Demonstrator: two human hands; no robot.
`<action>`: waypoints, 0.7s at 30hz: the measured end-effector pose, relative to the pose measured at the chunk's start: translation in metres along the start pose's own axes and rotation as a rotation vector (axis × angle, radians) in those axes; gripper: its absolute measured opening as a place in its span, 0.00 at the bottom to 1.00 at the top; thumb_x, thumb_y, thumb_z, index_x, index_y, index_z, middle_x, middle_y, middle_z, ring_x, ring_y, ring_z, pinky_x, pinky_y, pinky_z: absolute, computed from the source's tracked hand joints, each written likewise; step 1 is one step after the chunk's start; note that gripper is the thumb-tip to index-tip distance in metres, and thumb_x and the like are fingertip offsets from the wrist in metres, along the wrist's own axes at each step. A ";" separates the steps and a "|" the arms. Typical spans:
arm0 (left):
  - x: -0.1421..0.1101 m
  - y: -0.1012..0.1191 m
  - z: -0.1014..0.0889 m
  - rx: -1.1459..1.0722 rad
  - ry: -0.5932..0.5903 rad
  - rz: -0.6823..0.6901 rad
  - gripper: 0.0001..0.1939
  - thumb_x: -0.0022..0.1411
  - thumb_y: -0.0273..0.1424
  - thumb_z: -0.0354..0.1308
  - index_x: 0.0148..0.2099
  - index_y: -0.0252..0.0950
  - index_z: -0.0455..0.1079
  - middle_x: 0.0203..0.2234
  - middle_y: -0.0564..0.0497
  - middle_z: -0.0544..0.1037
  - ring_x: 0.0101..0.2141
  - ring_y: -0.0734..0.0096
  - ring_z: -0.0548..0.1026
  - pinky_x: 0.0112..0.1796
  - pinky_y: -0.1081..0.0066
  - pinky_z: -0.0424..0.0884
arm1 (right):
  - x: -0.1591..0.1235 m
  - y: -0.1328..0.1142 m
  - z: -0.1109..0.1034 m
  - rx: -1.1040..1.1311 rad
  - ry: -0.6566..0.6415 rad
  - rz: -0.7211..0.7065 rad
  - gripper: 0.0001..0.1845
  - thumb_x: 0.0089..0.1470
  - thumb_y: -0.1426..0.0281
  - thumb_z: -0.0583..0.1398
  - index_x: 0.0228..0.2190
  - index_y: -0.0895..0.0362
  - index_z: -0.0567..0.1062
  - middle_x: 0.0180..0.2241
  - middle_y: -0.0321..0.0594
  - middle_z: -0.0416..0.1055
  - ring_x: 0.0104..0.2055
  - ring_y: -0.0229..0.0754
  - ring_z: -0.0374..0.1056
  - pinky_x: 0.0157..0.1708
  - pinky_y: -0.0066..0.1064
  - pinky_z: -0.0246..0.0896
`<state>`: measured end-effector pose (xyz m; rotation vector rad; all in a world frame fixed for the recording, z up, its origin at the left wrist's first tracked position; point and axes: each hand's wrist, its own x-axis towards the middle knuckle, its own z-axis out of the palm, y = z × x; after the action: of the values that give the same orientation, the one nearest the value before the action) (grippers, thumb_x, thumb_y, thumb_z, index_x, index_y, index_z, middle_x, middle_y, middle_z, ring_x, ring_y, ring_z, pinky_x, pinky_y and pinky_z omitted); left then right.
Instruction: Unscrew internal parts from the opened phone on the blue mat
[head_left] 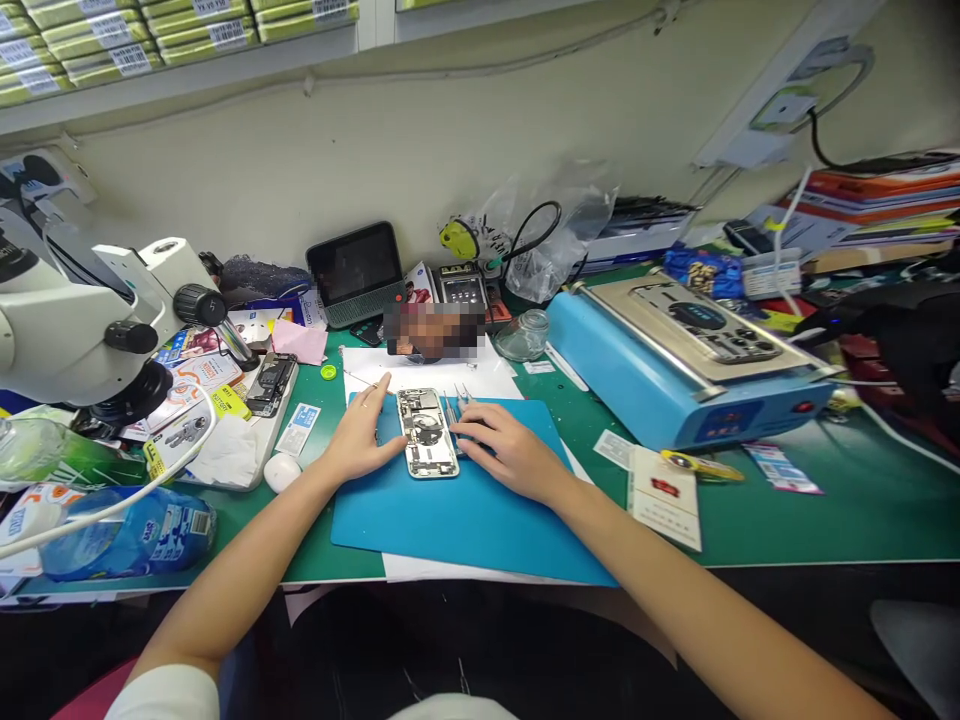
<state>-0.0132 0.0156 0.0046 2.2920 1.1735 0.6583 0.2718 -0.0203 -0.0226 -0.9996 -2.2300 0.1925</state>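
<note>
An opened smartphone (428,433) lies on the blue mat (480,525), its inner parts and dark round coil showing. My left hand (364,432) rests to its left with fingers stretched and apart, the thumb at the phone's left edge. On the other side, my right hand (511,452) has its fingers spread over slim metal tweezers (460,398) lying beside the phone. Whether those fingertips touch the tweezers or only hover is hard to make out.
A microscope (82,310) stands at the left, near a blue bottle (127,532). To the right is a blue heating-plate machine (637,370) bearing a phone back (705,322). Behind the mat are a glass jar (523,335) and a small screen device (356,275). A cigarette pack (664,497) lies right of the mat.
</note>
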 end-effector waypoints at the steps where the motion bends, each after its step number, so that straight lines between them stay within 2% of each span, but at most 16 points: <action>1: 0.000 0.000 0.000 0.001 -0.003 -0.002 0.51 0.65 0.43 0.62 0.79 0.39 0.38 0.70 0.37 0.61 0.66 0.43 0.63 0.62 0.46 0.65 | 0.000 0.000 0.000 0.009 0.004 0.010 0.12 0.68 0.68 0.58 0.48 0.52 0.81 0.46 0.48 0.79 0.55 0.55 0.75 0.55 0.55 0.76; 8: 0.000 0.003 -0.002 0.004 -0.022 0.001 0.50 0.65 0.42 0.62 0.79 0.39 0.39 0.72 0.36 0.57 0.68 0.42 0.59 0.65 0.45 0.61 | -0.003 0.003 -0.001 0.063 0.024 0.053 0.12 0.68 0.68 0.58 0.48 0.52 0.80 0.48 0.46 0.81 0.56 0.54 0.75 0.56 0.56 0.76; 12: 0.001 0.002 -0.002 -0.002 -0.019 0.003 0.51 0.64 0.42 0.62 0.79 0.41 0.37 0.72 0.37 0.57 0.67 0.42 0.61 0.64 0.45 0.62 | -0.003 0.002 -0.003 0.084 0.045 0.075 0.13 0.68 0.68 0.58 0.47 0.51 0.81 0.47 0.46 0.81 0.55 0.53 0.76 0.55 0.56 0.76; 16: 0.002 0.001 -0.001 -0.006 -0.018 0.005 0.51 0.64 0.43 0.62 0.79 0.40 0.37 0.71 0.37 0.59 0.65 0.43 0.63 0.61 0.47 0.66 | -0.003 0.003 -0.003 0.079 0.084 0.094 0.12 0.68 0.68 0.57 0.45 0.51 0.82 0.45 0.46 0.81 0.52 0.53 0.77 0.53 0.54 0.77; 21: 0.002 0.000 -0.001 -0.005 -0.017 0.011 0.51 0.65 0.43 0.61 0.79 0.36 0.39 0.71 0.35 0.59 0.67 0.43 0.61 0.64 0.48 0.62 | -0.005 0.004 -0.004 0.012 0.123 0.101 0.11 0.68 0.69 0.57 0.43 0.53 0.81 0.40 0.45 0.81 0.44 0.50 0.77 0.46 0.49 0.77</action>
<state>-0.0123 0.0175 0.0060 2.2974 1.1507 0.6438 0.2791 -0.0216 -0.0236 -1.0891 -2.0668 0.1843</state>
